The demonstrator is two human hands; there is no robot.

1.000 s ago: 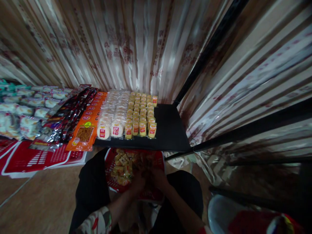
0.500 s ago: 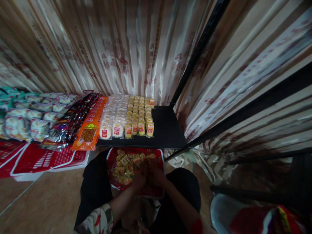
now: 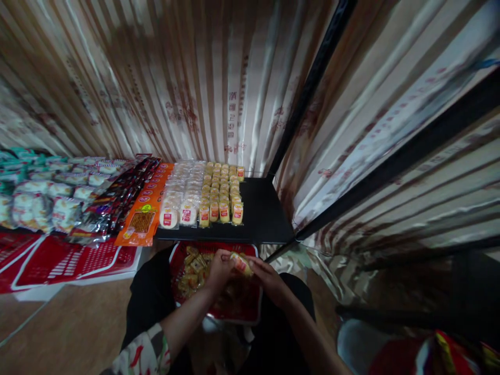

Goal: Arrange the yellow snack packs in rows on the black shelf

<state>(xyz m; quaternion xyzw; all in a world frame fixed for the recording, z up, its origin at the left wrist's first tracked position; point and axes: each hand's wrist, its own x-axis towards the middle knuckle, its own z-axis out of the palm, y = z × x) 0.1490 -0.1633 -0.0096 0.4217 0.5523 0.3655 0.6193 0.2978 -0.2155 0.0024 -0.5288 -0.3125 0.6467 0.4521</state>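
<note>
Between my two hands is a small yellow snack packet (image 3: 241,264) with a red label, held above a red basket (image 3: 253,307). My left hand (image 3: 221,268) pinches its left end, and my right hand (image 3: 269,278) has closed fingers on its right end. More yellow packets (image 3: 192,271) lie loose in the basket, mostly on its left side. Just beyond, on a black shelf (image 3: 265,208), similar yellow packets (image 3: 221,195) stand in neat rows.
Left of the yellow rows are clear-wrapped white round crackers (image 3: 177,203), an orange snack bag (image 3: 142,219), dark packets (image 3: 113,203) and white packets (image 3: 42,198). Black frame bars (image 3: 312,88) slant on the right before a curtain (image 3: 187,78). Red baskets (image 3: 74,260) sit below left.
Both hands have come up from among the loose packets in the basket, and a yellow packet now shows between them. The view has shifted slightly.
</note>
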